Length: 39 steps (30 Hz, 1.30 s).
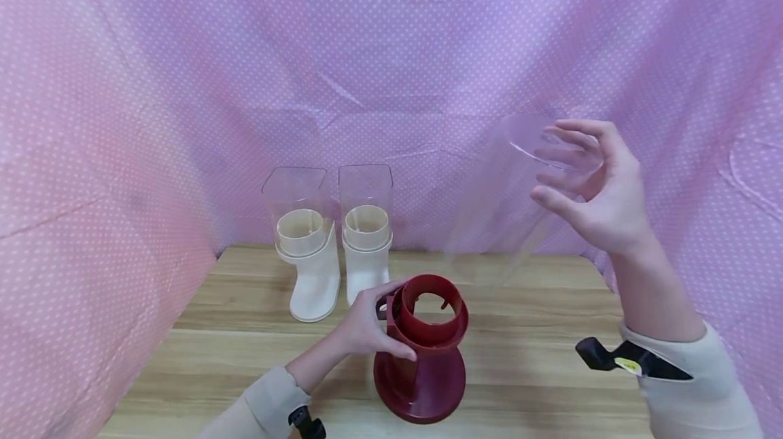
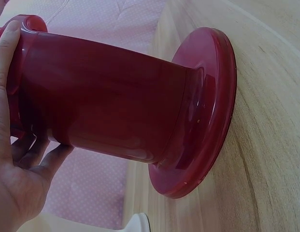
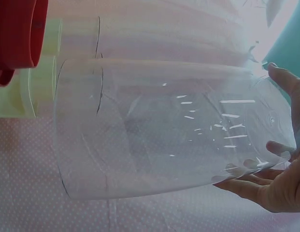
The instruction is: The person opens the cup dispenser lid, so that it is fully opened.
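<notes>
The left hand [image 1: 374, 330] grips a dark-red plastic round-based stand [image 1: 429, 342]; the right hand [image 1: 605, 198] grasps a clear plastic cylinder [image 3: 159, 130], tilted, at the stand's one o'clock.

Legible text: none. One label-like patch noted: small, rounded, yellow sticker [image 1: 628, 365] on the black wrist strap [image 1: 665, 365] over the beige fabric right sleeve [image 1: 697, 391], near right; any print on it is too small to read. One small round mark [image 3: 272, 119] at the upper right end of the clear, tapered plastic container [image 3: 154, 140]; cannot tell whether it is a sign.
</notes>
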Each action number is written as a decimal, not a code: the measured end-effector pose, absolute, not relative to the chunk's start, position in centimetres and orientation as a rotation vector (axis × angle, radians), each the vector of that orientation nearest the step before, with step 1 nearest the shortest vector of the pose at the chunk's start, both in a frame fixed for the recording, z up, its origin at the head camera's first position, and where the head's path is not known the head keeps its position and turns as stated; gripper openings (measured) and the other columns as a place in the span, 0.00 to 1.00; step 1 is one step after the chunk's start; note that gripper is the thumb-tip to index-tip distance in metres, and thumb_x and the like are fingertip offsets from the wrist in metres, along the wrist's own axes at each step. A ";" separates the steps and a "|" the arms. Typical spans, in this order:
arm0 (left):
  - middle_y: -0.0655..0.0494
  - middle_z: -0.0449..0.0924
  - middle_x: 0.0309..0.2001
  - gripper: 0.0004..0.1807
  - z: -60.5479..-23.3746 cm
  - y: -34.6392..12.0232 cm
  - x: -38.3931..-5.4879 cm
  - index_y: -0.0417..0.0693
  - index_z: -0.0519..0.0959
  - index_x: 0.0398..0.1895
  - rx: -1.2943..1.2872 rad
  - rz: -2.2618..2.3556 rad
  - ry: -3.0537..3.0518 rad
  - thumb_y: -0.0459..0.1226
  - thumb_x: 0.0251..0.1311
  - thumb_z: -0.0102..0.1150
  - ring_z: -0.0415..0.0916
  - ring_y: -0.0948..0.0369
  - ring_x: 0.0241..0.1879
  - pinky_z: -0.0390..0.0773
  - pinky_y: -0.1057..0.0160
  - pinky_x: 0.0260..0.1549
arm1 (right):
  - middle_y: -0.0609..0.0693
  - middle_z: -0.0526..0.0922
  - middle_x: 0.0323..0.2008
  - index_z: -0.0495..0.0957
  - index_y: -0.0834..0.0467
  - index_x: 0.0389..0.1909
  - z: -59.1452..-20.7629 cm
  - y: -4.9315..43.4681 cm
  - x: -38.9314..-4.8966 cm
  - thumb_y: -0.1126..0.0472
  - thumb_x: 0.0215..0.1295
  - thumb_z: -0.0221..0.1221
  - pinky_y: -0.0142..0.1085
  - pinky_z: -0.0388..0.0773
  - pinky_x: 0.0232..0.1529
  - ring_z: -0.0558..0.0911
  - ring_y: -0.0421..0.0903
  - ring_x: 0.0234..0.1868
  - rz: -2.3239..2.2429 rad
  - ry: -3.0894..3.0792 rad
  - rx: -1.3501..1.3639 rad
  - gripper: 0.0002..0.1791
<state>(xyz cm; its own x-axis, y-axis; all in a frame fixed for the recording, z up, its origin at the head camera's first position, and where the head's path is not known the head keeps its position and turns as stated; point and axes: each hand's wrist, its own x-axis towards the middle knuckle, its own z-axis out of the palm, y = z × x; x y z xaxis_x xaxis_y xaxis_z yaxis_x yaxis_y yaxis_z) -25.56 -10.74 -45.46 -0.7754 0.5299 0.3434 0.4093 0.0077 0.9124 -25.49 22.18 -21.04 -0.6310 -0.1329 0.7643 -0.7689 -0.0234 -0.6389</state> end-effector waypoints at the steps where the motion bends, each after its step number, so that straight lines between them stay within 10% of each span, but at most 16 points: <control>1: 0.50 0.83 0.66 0.58 -45.4 -10.7 -25.6 0.52 0.72 0.76 1.017 1.895 2.156 0.52 0.38 0.91 0.84 0.55 0.60 0.88 0.60 0.56 | 0.61 0.81 0.62 0.70 0.72 0.68 -21.0 22.3 -25.6 0.90 0.43 0.66 0.35 0.89 0.49 0.89 0.46 0.55 1.701 -1.770 0.936 0.45; 26: 0.49 0.82 0.66 0.58 -45.6 -10.7 -25.8 0.52 0.71 0.77 1.039 1.897 2.144 0.51 0.39 0.90 0.84 0.62 0.59 0.88 0.60 0.56 | 0.38 0.79 0.64 0.73 0.54 0.70 -23.5 24.2 -28.1 0.77 0.49 0.77 0.23 0.86 0.48 0.87 0.31 0.52 1.322 -2.140 0.550 0.45; 39: 0.53 0.82 0.66 0.58 -45.6 -10.7 -25.9 0.56 0.71 0.77 1.017 1.890 2.145 0.53 0.39 0.90 0.83 0.61 0.60 0.87 0.62 0.57 | 0.55 0.75 0.72 0.69 0.50 0.73 -25.8 25.5 -30.0 0.64 0.53 0.81 0.18 0.83 0.47 0.83 0.24 0.49 1.212 -2.284 0.356 0.47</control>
<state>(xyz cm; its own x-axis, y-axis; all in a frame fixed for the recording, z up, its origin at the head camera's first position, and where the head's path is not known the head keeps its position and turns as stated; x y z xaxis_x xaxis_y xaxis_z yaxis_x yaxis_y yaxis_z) -25.87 -10.72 -45.56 -0.7703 0.5388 0.3411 0.4061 0.0021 0.9138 -29.99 25.48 -25.83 -0.8274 0.0132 0.5615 -0.4576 0.5637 -0.6876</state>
